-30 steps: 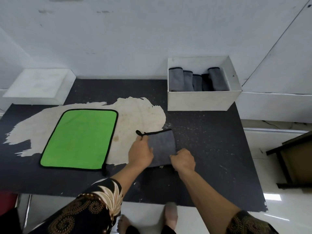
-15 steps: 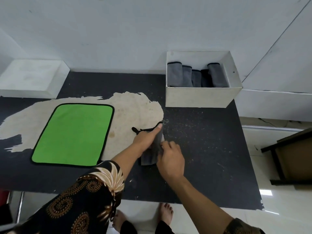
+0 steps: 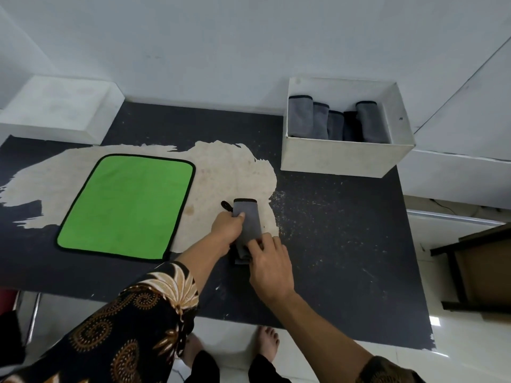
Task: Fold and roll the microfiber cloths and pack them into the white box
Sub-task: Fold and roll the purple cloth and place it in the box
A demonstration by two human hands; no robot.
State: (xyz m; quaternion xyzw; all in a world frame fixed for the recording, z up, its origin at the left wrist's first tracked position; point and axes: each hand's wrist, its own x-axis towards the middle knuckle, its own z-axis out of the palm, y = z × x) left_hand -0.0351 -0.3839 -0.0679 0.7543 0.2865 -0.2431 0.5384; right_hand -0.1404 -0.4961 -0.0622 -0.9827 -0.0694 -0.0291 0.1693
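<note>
Change: since a second ago the grey cloth has gone from a broad flat fold to a narrow bundle, and the two hands have drawn close together on it.
Grey cloth: lies just right of the frame's centre, on the desk, at the right edge of a pale worn patch. Its black-hemmed end points toward the top of the frame, and a small black loop sticks out at its upper left. Whether it is fully rolled or only folded tight I cannot tell.
Left hand: grips the bundle's left side, thumb laid on top.
Right hand: covers the near end, fingers bent down onto the cloth and holding it.
Done: a row of rolled cloths, grey with one darker, already sits in the white box at the upper right, with room left in front of them.
Left: by my reading, this bundle still has to be finished and carried to the box. The green cloth lies spread flat at centre left, untouched, well apart from the hands.
Surface: dark desk top, speckled with pale flecks and scuffed near its front edge.
Room: plain white wall behind, with a shallow white tray at the upper left. Brown furniture stands at the right edge on a glossy tiled floor. Bare feet show at the bottom, under a patterned sleeve.
</note>
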